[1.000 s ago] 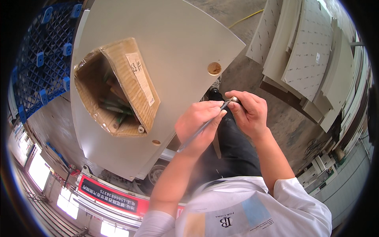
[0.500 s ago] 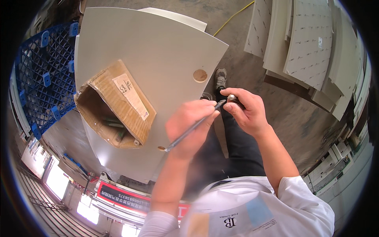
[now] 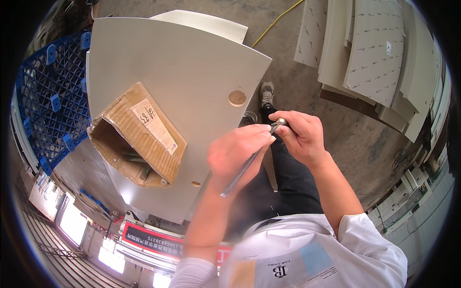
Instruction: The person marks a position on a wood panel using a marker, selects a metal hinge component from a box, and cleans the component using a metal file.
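My left hand is closed on a slim dark grey rod, whose kind I cannot make out. The rod slants from its lower-left end up to the fingertips of my right hand. Between the right thumb and forefinger is a small metal piece with a shiny rounded end, mostly hidden by the fingers. Rod tip and metal piece meet or nearly meet there; contact is hard to confirm. Left of my hands lies a large pale board with one big round hole and a smaller hole.
An open cardboard box lies on the board, with dim items inside. A blue plastic pallet stands at the far left. Several pale panels are stacked at the upper right. A yellow cord runs along the floor.
The rod in my left hand has moved right and its tip has come up to the metal piece. My right hand has barely moved. The view has shifted slightly.
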### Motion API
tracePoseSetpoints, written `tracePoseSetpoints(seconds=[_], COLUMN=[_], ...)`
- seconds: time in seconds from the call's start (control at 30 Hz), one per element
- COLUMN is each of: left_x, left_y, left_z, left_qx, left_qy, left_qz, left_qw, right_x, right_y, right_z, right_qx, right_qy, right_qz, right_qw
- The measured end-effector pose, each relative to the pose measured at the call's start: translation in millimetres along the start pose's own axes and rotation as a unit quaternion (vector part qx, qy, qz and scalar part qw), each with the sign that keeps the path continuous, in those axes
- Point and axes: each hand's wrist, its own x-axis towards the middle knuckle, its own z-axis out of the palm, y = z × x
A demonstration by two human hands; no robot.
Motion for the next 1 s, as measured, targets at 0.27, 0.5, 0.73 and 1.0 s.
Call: tracePoseSetpoints(seconds=[0.27,0.5,0.73,1.0], left_x=[-1,-4,-8,-2], left_y=[-1,-4,-8,-7], left_z=[3,4,-2,-5], left_qx=[0.009,-0.059,-0.135,-0.221], left_qy=[0.022,0.044,0.044,0.033], left_qz=[-0.016,-0.073,-0.177,-0.271], left_qw=[1.0,0.995,0.974,0.936], right_x=[2,3,2,9], right_y=[1,-4,0,5], right_z=[9,16,5,5], right_qx=[0.005,0.123,0.245,0.215], right_qy=[0.03,0.014,0.015,-0.007], right_qz=[-0.023,0.077,0.153,0.078], right_qw=[0.999,0.989,0.957,0.973])
